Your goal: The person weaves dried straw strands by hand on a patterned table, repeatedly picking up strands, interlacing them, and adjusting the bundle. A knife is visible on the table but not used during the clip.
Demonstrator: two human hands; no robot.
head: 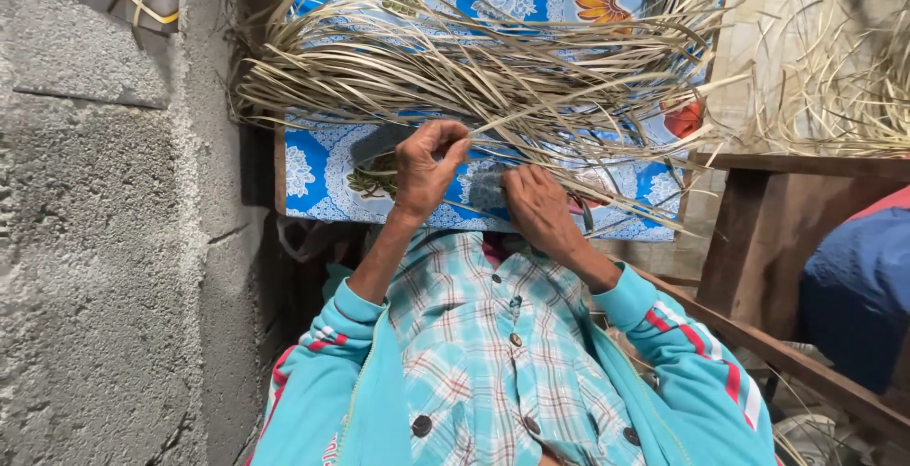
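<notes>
A loose pile of dried straw-coloured leaf strips point(493, 68) lies across a table covered with a blue and white patterned cloth point(313, 177). My left hand point(427, 167) is at the near edge of the pile, its fingers pinched on a strip. My right hand point(536, 205) is right beside it, closed on a small grey object and on strips that run off to the right. Both arms wear turquoise sleeves with red and white stripes over a checked shirt.
A rough grey concrete wall point(104, 238) fills the left side. A wooden frame point(758, 229) stands at the right, with more dried strips point(853, 87) above it and a dark blue bundle point(858, 286) below. A wooden rail point(796, 362) slants past my right elbow.
</notes>
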